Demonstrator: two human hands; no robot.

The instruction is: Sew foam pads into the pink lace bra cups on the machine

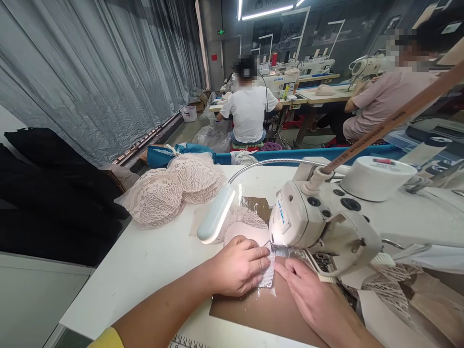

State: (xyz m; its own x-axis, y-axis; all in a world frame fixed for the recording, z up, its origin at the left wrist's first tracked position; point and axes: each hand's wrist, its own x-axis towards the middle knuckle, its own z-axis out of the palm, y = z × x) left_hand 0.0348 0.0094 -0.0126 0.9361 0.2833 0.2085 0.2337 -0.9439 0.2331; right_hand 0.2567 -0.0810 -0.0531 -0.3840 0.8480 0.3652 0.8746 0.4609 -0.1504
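Observation:
My left hand (237, 266) lies on a small piece of white lace (267, 275), fingers curled and pressing it down in front of the needle of a white sewing machine (326, 222). To its right, my right hand (308, 295) rests flat on the table with fingers stretched toward the same lace, touching its edge. A pale padded cup (241, 232) with lace lies just behind my left hand, under the lamp.
A white gooseneck lamp (215, 215) hangs over the work. Stacked lace bra cups (174, 188) sit at the back left of the white table (145, 270). Black fabric (47, 193) lies left. Two people sit at sewing machines further back.

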